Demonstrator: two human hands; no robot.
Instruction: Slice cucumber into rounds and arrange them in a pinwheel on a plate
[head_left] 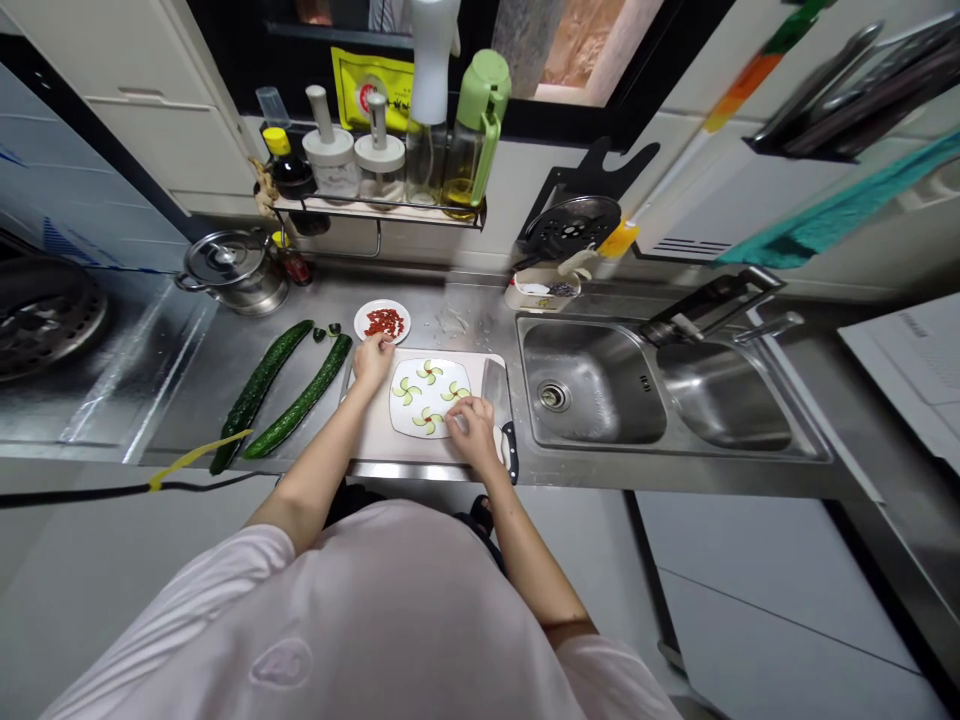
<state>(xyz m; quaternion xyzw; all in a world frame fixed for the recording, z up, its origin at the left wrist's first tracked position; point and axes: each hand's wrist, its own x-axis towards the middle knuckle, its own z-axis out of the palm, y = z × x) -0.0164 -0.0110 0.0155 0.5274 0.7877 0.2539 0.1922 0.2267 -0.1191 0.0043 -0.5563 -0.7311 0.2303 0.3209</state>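
On the cutting board [371, 440] rests a white square plate [415, 392] with several pinwheels of thin cucumber slices [430, 372], some with a red bit at the centre. My right hand [474, 432] hovers at the plate's right side, fingertips pinched close to the right-hand pinwheel; what they hold is too small to make out. At the near edge of a small white dish [361, 322] of small red pieces [385, 322], my left hand [372, 362] has its fingers drawn together at the red pieces. Anything between those fingertips is hidden.
Two whole cucumbers [262, 390] lie left of the board, with cut ends [319, 334] beyond them. A knife [496, 385] lies along the board's right edge. The double sink [592, 380] is to the right; a lidded pot [236, 275] stands back left, below a condiment shelf [375, 208].
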